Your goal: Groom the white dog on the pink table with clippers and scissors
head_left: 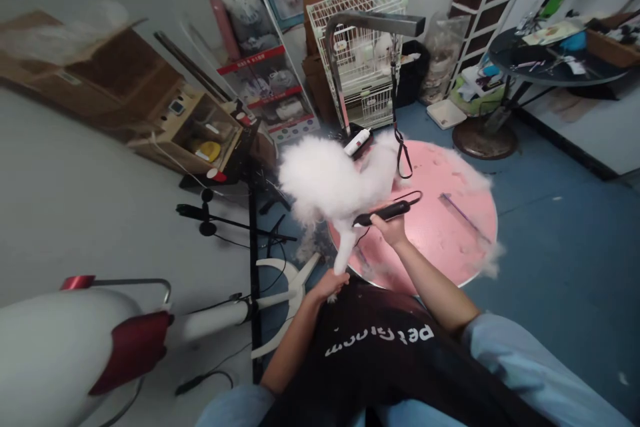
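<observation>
A fluffy white dog [320,173] stands at the left side of a round pink grooming table [430,240]. My left hand [331,283] is closed around the lower end of one of its legs [344,248], which is stretched toward me. In my right hand [390,227] is a black hair clipper [384,213], held with its head against the fur near the top of that leg. The clipper's cord loops behind it. Which parts of the dog's head face me cannot be made out.
A metal grooming arm [375,21] with a hanging black loop [404,159] rises behind the dog. Loose fur and a purple-handled comb [465,217] lie on the tabletop. A white stand dryer [70,353] is at left; a wire cage [357,47] stands behind.
</observation>
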`<state>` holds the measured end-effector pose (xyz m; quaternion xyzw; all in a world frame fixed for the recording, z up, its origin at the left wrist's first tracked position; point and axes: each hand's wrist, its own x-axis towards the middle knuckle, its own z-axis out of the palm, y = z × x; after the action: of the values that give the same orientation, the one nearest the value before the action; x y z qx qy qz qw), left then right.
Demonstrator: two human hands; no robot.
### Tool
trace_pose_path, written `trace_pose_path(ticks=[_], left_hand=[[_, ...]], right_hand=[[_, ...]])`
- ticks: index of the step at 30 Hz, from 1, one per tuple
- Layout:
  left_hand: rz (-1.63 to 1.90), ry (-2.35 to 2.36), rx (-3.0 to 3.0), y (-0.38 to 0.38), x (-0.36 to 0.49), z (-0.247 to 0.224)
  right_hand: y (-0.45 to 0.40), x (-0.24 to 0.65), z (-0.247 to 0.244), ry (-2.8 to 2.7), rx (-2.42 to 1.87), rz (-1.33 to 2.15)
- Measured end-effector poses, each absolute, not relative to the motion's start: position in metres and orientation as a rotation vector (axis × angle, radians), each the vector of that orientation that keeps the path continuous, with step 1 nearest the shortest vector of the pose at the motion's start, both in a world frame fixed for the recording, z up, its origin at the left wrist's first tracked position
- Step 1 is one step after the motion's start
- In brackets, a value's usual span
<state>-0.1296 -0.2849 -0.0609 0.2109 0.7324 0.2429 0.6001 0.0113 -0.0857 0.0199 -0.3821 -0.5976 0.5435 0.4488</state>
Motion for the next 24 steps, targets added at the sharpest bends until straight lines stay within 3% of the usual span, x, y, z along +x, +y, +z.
trace_pose_path(ticks=[3,8,14,24], left_hand=[[0.573,1.707,0.499,-0.283,-0.130,-0.063],[0.621,1.678,0.491,-0.280,-0.132,-0.065],[0.620,1.628,0.490,-0.280,-0.131,-0.062],[0.626,1.375,0.455,-0.283,-0.132,-0.058]], right_hand=[[-0.084,0.006,0.023,-1.472,-0.959,1.306],[-0.087,-0.001,0.008,-1.610,-0.813,1.552],[-0.070,0.000,-0.002,-1.393,-0.860,1.526],[-0.107,0.011,-0.030,-1.214,-0.951,1.862]])
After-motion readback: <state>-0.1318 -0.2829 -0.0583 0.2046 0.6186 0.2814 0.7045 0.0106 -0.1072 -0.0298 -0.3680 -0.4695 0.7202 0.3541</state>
